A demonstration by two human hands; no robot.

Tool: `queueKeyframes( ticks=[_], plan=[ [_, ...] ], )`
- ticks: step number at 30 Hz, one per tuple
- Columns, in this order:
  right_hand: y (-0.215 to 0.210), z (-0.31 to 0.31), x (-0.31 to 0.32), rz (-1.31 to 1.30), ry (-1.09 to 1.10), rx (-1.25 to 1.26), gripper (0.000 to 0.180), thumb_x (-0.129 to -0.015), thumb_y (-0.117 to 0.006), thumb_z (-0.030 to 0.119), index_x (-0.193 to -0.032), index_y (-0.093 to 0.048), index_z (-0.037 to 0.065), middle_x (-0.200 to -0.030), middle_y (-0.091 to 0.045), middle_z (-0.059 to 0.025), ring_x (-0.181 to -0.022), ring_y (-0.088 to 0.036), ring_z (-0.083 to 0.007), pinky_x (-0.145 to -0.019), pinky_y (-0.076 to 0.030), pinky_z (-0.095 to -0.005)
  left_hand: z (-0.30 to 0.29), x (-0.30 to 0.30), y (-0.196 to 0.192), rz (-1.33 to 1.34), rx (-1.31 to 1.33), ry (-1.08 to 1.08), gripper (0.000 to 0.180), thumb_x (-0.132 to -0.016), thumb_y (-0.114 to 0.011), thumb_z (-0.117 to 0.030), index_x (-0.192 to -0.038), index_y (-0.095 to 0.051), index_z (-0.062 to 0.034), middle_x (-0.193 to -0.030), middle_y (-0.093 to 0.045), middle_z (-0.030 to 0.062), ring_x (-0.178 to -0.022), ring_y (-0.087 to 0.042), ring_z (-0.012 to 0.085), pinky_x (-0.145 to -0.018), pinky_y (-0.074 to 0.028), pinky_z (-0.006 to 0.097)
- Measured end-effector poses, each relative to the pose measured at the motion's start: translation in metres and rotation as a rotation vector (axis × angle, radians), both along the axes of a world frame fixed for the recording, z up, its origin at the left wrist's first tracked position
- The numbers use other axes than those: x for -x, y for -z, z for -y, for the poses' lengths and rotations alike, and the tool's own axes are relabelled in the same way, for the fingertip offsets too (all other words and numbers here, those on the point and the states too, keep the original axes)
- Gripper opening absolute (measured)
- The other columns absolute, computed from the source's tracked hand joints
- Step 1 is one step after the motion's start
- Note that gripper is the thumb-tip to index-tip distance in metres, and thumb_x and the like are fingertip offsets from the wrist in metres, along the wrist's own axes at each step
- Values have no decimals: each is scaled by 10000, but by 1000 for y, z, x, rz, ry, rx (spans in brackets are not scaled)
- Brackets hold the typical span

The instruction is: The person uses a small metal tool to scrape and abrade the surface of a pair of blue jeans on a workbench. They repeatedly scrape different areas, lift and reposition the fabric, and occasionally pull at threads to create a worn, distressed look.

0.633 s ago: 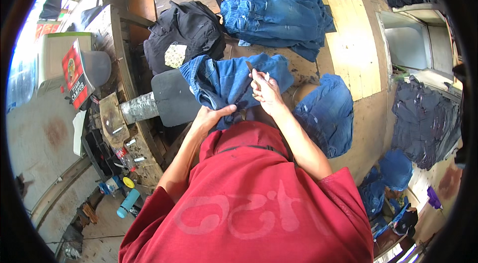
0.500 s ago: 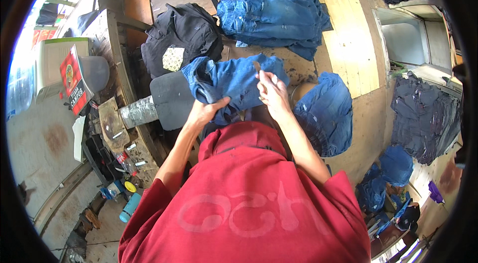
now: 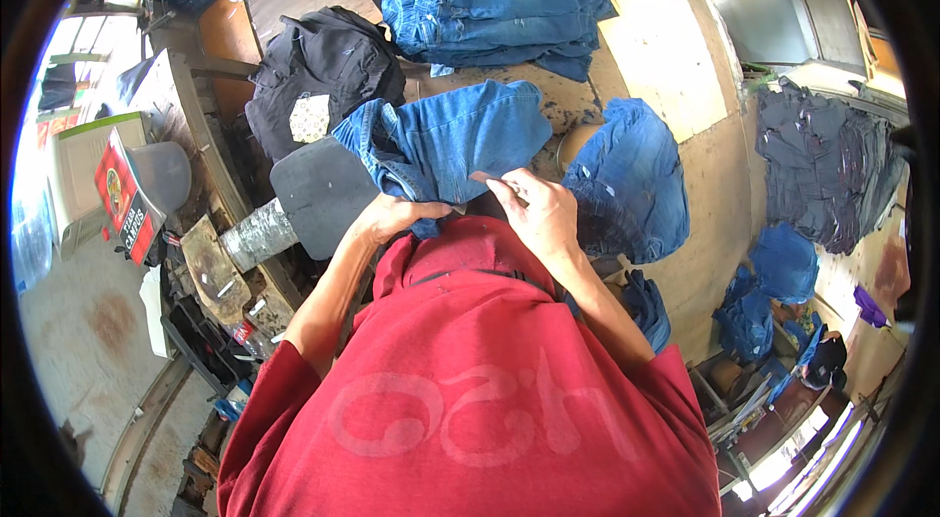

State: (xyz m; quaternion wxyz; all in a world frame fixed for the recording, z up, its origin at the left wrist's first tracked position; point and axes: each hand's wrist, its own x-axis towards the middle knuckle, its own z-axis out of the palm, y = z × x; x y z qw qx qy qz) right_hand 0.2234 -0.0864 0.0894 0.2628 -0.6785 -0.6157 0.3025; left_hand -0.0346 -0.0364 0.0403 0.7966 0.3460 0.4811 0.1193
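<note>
A blue denim garment (image 3: 460, 135) lies bunched across the end of a dark grey padded board (image 3: 323, 199), close in front of my body. At its near edge, my left hand (image 3: 392, 215) pinches a fold of the denim, thumb pointing right. My right hand (image 3: 539, 213) is closed around a small flat brownish tool (image 3: 482, 176), whose tip sticks out to the left beside the cloth. Its exact kind is too small to make out. Part of the fold lies hidden under my left fingers.
Beyond the board lie a black garment pile (image 3: 328, 76) and a stack of denim (image 3: 490, 8). More denim (image 3: 632, 179) hangs over a round support at right. Dark folded clothes (image 3: 822, 164) are piled farther right. A cluttered wooden bench (image 3: 215, 272) stands at left.
My right hand has come nearer and lower with the tool, from above the denim to its near edge. The denim's near edge is drawn toward me. The whole view has shifted slightly.
</note>
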Motion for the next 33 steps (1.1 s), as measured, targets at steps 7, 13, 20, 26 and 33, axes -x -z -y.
queueKeyframes(
  ticks=[7,13,20,26,33],
  plan=[
    [6,4,17,280,-127,-144,220,-977,-790,303,-847,-688,158,-748,-730,-87,-667,-741,-304,-549,-562,-435,-9,13,13,196,90,1,498,-825,-860,16,-1310,-748,4,-1287,-776,96,-1159,-719,242,-1106,-545,394],
    [46,4,-7,-75,261,240,442,-954,-850,426,-816,-619,76,-726,-681,-117,-656,-661,-245,-599,-490,-383,4,0,23,13,7,-161,694,-880,-913,-149,-1462,-601,65,-1412,-691,163,-1196,-695,284,-1113,-535,415],
    [91,18,-8,-386,581,396,447,-893,-931,398,-860,-557,155,-691,-469,83,-603,-422,-40,-538,-377,-269,12,27,20,-381,-240,-456,757,-911,-882,-237,-1530,-556,52,-1502,-641,178,-1351,-609,292,-1206,-426,411],
    [91,34,5,-785,720,600,464,-935,-889,453,-866,-499,212,-650,-415,134,-472,-339,-6,-416,-259,-219,-36,-12,31,-480,-331,-360,741,-886,-889,-254,-1479,-578,65,-1397,-702,191,-1288,-645,329,-1177,-445,430],
    [83,39,13,-600,431,371,369,-998,-836,368,-811,-685,88,-649,-548,81,-595,-455,-12,-541,-354,-240,-49,17,16,-71,239,-654,605,-970,-844,-254,-1437,-604,48,-1309,-741,167,-1105,-753,292,-960,-637,456]
  ],
)
